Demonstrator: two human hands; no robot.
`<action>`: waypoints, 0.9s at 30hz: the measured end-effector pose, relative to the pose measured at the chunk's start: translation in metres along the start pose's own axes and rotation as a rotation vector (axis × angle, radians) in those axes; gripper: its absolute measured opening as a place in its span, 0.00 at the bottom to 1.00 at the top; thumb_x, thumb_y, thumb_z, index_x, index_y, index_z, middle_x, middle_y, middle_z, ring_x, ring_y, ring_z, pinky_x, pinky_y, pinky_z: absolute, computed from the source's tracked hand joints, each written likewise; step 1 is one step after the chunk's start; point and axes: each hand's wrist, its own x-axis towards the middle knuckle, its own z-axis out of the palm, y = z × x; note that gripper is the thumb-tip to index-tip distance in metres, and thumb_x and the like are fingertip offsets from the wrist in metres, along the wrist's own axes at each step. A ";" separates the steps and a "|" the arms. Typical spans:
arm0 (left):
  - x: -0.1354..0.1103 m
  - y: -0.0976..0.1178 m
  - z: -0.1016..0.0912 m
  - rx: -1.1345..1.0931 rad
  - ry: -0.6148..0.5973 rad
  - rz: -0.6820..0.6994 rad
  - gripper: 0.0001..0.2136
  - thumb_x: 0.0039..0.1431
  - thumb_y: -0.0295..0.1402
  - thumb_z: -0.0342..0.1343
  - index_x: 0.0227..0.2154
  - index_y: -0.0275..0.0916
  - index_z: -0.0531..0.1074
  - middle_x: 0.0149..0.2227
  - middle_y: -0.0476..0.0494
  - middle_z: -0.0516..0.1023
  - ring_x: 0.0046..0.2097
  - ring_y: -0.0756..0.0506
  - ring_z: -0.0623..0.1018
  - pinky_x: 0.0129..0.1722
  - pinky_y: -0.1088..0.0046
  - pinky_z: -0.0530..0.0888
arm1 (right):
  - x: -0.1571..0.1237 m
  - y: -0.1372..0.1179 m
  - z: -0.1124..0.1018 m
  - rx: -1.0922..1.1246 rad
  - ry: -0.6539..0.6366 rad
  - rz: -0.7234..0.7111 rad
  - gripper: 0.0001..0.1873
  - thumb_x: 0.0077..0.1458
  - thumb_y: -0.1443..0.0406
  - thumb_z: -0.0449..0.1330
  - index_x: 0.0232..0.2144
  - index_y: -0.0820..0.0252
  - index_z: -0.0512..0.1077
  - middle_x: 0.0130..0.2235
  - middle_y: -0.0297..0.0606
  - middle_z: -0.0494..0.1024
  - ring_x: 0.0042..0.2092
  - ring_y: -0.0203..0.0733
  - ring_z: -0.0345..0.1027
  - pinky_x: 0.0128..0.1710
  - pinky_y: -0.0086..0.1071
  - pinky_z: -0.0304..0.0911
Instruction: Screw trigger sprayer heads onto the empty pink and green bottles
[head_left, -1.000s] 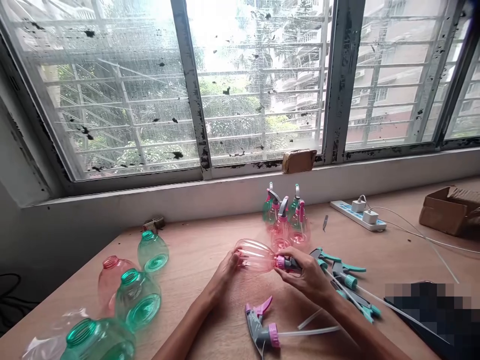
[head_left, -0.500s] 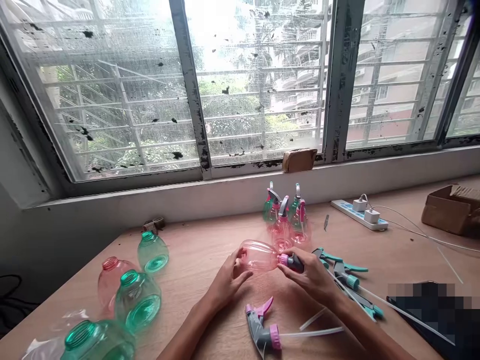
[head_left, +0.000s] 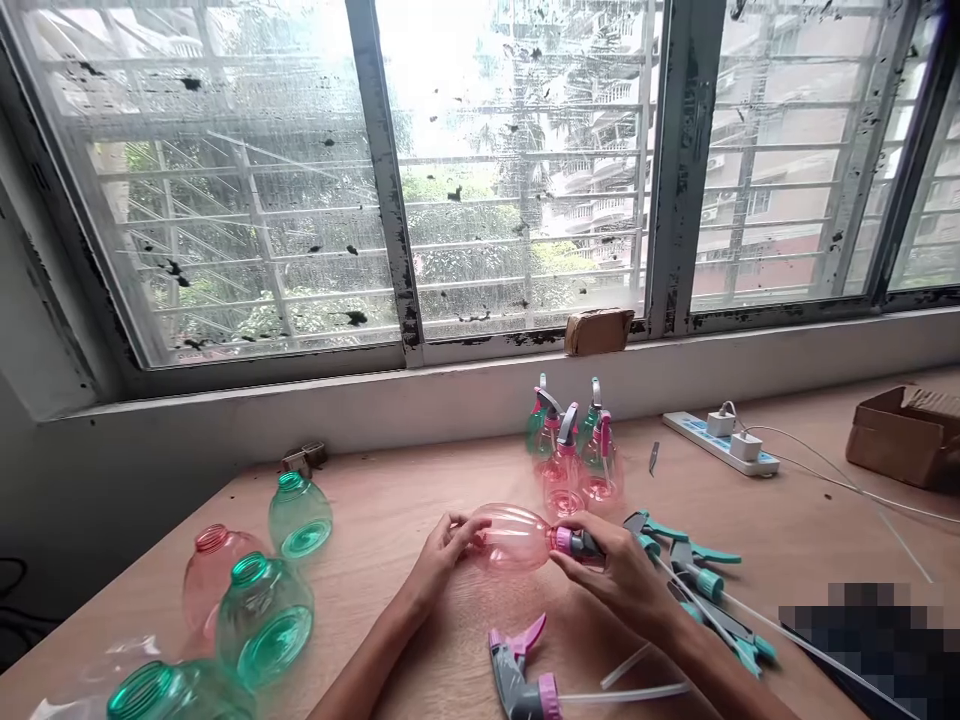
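A clear pink spray bottle lies on its side between my hands, its neck toward the right. My left hand grips its base end with thumb and fingers. My right hand is closed around the grey and pink spray head at the bottle's neck, fingers at the pink collar. Closer to me lies another grey and pink spray head with its clear tube pointing right. Several grey and teal spray heads with tubes lie just right of my right hand.
Several bottles with spray heads stand beyond my hands near the wall. At the left stand open green bottles and a pink one. A power strip and a cardboard box sit at the right; a pixelated dark patch covers the lower right.
My left hand has shifted its fingers around the bottle's base, its thumb now higher against it. The whole view has tilted slightly upward. My right hand stays at the collar.
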 end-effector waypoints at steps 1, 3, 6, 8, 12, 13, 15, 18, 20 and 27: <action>-0.001 0.002 -0.001 -0.025 -0.016 -0.006 0.20 0.55 0.51 0.65 0.40 0.40 0.74 0.49 0.38 0.83 0.49 0.37 0.80 0.53 0.59 0.72 | 0.000 0.001 0.000 -0.009 0.005 0.011 0.09 0.61 0.59 0.62 0.39 0.58 0.73 0.36 0.37 0.80 0.37 0.45 0.74 0.39 0.34 0.65; -0.004 0.006 -0.004 -0.071 -0.048 -0.006 0.23 0.52 0.46 0.68 0.46 0.42 0.72 0.58 0.37 0.77 0.57 0.36 0.77 0.57 0.59 0.71 | 0.001 0.002 -0.001 -0.028 0.006 0.030 0.09 0.60 0.59 0.62 0.38 0.58 0.73 0.35 0.37 0.80 0.36 0.45 0.74 0.38 0.34 0.65; -0.007 0.009 -0.007 -0.109 -0.075 0.006 0.30 0.49 0.43 0.71 0.54 0.44 0.69 0.63 0.37 0.72 0.63 0.36 0.72 0.61 0.58 0.69 | 0.002 0.001 -0.001 -0.029 -0.003 0.028 0.08 0.60 0.59 0.62 0.37 0.58 0.73 0.34 0.37 0.79 0.36 0.45 0.73 0.37 0.34 0.65; -0.006 0.007 -0.008 -0.112 -0.066 0.005 0.29 0.54 0.46 0.68 0.56 0.43 0.69 0.63 0.36 0.72 0.64 0.35 0.71 0.63 0.56 0.67 | 0.002 -0.001 0.000 -0.013 -0.002 0.010 0.08 0.60 0.60 0.62 0.38 0.59 0.73 0.35 0.37 0.80 0.36 0.45 0.73 0.38 0.34 0.65; -0.002 0.001 -0.005 -0.088 -0.061 -0.015 0.28 0.61 0.56 0.55 0.53 0.37 0.75 0.56 0.33 0.78 0.59 0.31 0.75 0.62 0.50 0.67 | 0.000 -0.003 0.003 0.016 0.006 -0.012 0.10 0.60 0.60 0.62 0.41 0.58 0.73 0.37 0.37 0.80 0.37 0.44 0.74 0.39 0.33 0.66; -0.002 0.001 -0.004 -0.080 -0.067 -0.020 0.28 0.61 0.57 0.55 0.51 0.37 0.76 0.54 0.33 0.80 0.58 0.31 0.76 0.61 0.50 0.68 | 0.000 -0.002 0.003 0.018 0.001 -0.014 0.10 0.60 0.60 0.62 0.41 0.58 0.73 0.37 0.37 0.80 0.38 0.44 0.74 0.39 0.33 0.66; -0.003 0.004 -0.003 -0.070 -0.083 -0.023 0.25 0.61 0.54 0.56 0.48 0.37 0.79 0.53 0.34 0.81 0.57 0.30 0.76 0.61 0.50 0.68 | -0.001 -0.001 0.003 0.018 -0.013 -0.015 0.09 0.60 0.59 0.62 0.40 0.58 0.74 0.38 0.38 0.80 0.38 0.45 0.74 0.40 0.33 0.66; -0.008 0.011 -0.006 -0.080 -0.115 -0.006 0.19 0.61 0.45 0.61 0.51 0.41 0.78 0.58 0.39 0.78 0.60 0.33 0.74 0.63 0.55 0.66 | 0.000 0.002 0.002 0.002 -0.015 -0.002 0.10 0.60 0.59 0.62 0.41 0.59 0.74 0.37 0.39 0.80 0.38 0.46 0.75 0.40 0.34 0.67; -0.011 0.014 -0.009 -0.096 -0.138 0.010 0.21 0.57 0.38 0.66 0.54 0.45 0.75 0.62 0.42 0.74 0.63 0.34 0.71 0.65 0.57 0.65 | 0.001 0.003 0.002 -0.007 -0.005 0.000 0.10 0.60 0.59 0.62 0.40 0.59 0.74 0.37 0.39 0.81 0.38 0.46 0.75 0.39 0.34 0.67; -0.007 0.005 -0.011 -0.105 -0.124 -0.015 0.26 0.63 0.53 0.55 0.57 0.42 0.73 0.62 0.36 0.74 0.62 0.33 0.72 0.65 0.52 0.64 | 0.000 -0.004 0.002 0.031 0.029 -0.047 0.10 0.60 0.59 0.61 0.40 0.58 0.74 0.38 0.39 0.81 0.38 0.45 0.76 0.40 0.32 0.68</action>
